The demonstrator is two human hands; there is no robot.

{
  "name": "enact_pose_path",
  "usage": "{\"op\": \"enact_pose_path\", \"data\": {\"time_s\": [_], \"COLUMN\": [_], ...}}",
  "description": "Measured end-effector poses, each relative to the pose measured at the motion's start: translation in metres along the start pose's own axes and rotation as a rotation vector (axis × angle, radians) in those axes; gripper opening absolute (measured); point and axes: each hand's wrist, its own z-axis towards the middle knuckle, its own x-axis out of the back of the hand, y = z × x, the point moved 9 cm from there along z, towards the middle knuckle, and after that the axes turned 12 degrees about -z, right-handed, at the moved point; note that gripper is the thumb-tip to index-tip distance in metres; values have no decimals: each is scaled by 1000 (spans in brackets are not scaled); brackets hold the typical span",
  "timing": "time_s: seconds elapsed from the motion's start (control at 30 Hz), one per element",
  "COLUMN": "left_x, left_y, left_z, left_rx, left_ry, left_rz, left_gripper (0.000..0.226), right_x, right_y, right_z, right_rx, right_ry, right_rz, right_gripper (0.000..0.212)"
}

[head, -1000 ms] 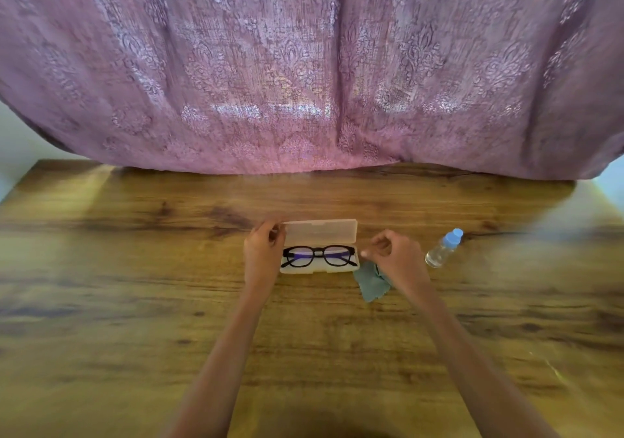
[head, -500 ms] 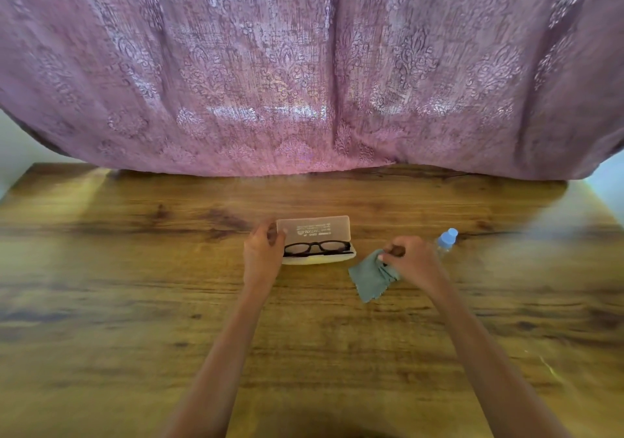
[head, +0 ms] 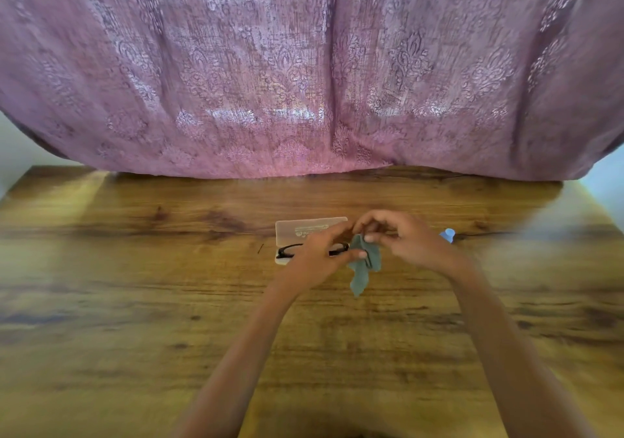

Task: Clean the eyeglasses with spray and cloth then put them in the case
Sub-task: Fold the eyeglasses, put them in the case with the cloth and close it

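Observation:
The black-framed eyeglasses (head: 286, 251) lie in the translucent case (head: 304, 230), whose lid stands open on the wooden table; my left hand covers their right half. A grey-green cloth (head: 362, 273) hangs above the table just right of the case. My right hand (head: 410, 241) pinches the cloth's top. My left hand (head: 317, 257) reaches across the case and pinches the cloth's left edge between thumb and fingers. Only the blue cap of the spray bottle (head: 449, 235) shows behind my right hand.
A pink patterned curtain (head: 304, 83) hangs over the table's far edge. The wooden table (head: 135, 285) stretches wide to both sides and towards me.
My right hand has lifted the cloth off the table and brought it left towards the case. My left hand has left the case's left end and moved right to the cloth.

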Motion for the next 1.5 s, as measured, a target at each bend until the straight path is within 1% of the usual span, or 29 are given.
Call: {"op": "enact_pose_path", "data": {"time_s": [0.07, 0.13, 0.3, 0.37, 0.47, 0.53, 0.6, 0.63, 0.7, 0.73, 0.77, 0.8, 0.83, 0.9, 0.97, 1.07, 1.13, 1.27, 1.4, 1.5], "left_x": [1, -1, -1, -5, -14, -15, -14, -13, -9, -6, -3, 0, 2, 5, 6, 8, 9, 13, 16, 21], "left_y": [-7, -10, -12, -12, -11, -10, -10, -11, -12, -13, -13, -13, -13, -14, -16, -14, -12, -13, -10, -15], "left_z": [-1, -4, -11, -14, -20, -23, -26, -26, -26, -26, -25, -25, -25, -25, -25, -25, -26, -28, -29, -30], "left_rx": [98, 133, 185, 228, 283, 311, 328, 334, 332, 322, 309, 296, 288, 282, 284, 276, 275, 291, 295, 331], "left_ry": [-9, -42, -65, -111, -202, -192, -146, -113, -40, -6, 25, 52, 75, 110, 130, 122, 114, 123, 128, 179], "left_rz": [-91, -128, -190, -225, -332, -435, -552, -608, -699, -729, -745, -749, -751, -757, -759, -742, -715, -651, -566, -519], "left_gripper": [38, 31, 22, 20, 21, 23, 20, 19, 20, 23, 26, 27, 27, 27, 26, 23, 24, 29, 30, 34], "right_x": [1, 2, 8, 8, 5, 0, -2, -1, 2, 1, -5, -13, -22, -35, -40, -42, -40, -43, -41, -39], "right_y": [-1, -1, -6, -8, -12, -13, -10, -5, 13, 23, 32, 39, 42, 41, 36, 31, 25, 19, 19, 21], "right_z": [1, 2, 3, 4, 6, 9, 10, 9, 3, -1, -5, -8, -11, -17, -21, -23, -23, -22, -23, -23], "right_rx": [-5, -2, 22, 40, 45, 44, 34, 3, -128, -205, -271, -322, -355, -371, -360, -299, -254, -212, -204, -212], "right_ry": [7, 17, 83, 113, 141, 127, 154, 186, 253, 254, 217, 163, 110, 52, 63, 144, 170, 108, 156, 179], "right_rz": [67, 73, -6, -75, -155, -136, -106, -81, -71, -53, 17, 130, 267, 462, 566, 747, 772, 804, 751, 730], "right_gripper": [29, 27, 42, 43, 37, 31, 25, 21, 11, 23, 38, 49, 54, 55, 55, 45, 41, 50, 40, 36]}}
